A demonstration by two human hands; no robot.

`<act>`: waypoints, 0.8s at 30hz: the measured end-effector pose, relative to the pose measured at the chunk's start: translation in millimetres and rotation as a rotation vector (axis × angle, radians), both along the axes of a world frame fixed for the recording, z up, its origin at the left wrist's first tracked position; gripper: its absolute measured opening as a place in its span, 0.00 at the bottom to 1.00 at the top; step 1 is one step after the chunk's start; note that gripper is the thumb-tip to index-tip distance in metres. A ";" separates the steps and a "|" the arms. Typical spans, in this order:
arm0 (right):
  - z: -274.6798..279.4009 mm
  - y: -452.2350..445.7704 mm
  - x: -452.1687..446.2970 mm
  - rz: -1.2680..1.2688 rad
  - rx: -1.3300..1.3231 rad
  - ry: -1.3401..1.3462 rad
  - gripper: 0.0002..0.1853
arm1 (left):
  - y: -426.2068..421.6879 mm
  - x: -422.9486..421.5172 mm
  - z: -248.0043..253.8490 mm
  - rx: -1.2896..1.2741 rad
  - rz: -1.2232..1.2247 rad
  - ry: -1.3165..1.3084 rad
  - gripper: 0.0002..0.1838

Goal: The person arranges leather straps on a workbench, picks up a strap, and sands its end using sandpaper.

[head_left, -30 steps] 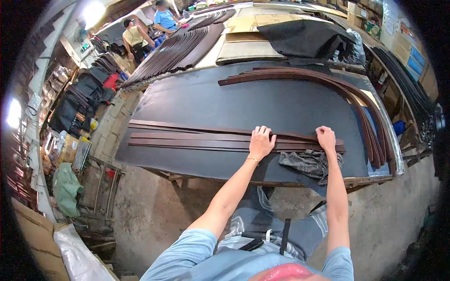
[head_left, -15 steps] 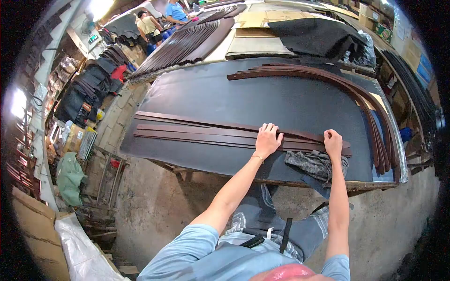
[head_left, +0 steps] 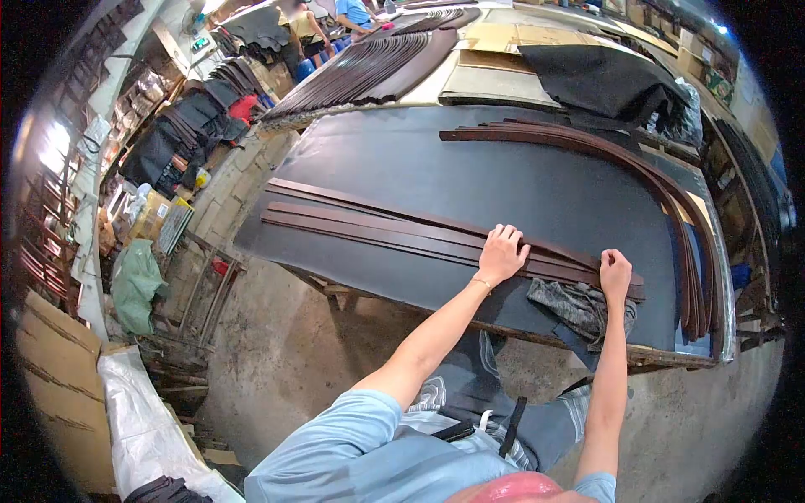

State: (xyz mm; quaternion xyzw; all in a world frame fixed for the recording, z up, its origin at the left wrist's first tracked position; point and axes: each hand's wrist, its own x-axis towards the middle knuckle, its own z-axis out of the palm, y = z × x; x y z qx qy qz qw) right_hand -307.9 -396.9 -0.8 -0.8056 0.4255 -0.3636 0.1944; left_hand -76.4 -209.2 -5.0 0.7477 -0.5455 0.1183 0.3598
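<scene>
Several long dark brown strips lie side by side across the dark tabletop, with the uppermost one angled slightly away from the others. My left hand rests on the strips right of their middle, its fingers curled over the upper strip. Near the right end of the strips, my right hand is closed in a pinch on the upper strip's end. Below it a crumpled grey cloth lies at the table's front edge, partly behind my right wrist.
More brown strips curve around the table's back right corner. Behind lie fanned dark strips, cardboard and a black sheet. Two people are at the far back left. A green sack stands at left.
The view has turned, so the table appears shifted right and tilted. Both hands keep nearly the same places on the strips.
</scene>
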 end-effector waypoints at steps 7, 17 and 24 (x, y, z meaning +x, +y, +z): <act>0.1 -0.8 0.6 0.002 -0.011 -0.010 0.11 | 1.0 -0.5 3.7 0.020 0.006 -0.006 0.14; 1.4 0.5 0.1 0.008 -0.023 -0.025 0.11 | 1.4 -0.9 4.0 0.046 0.019 -0.018 0.15; 1.1 0.2 -0.3 0.027 -0.045 -0.028 0.11 | 3.5 -2.6 6.7 0.024 0.024 0.005 0.14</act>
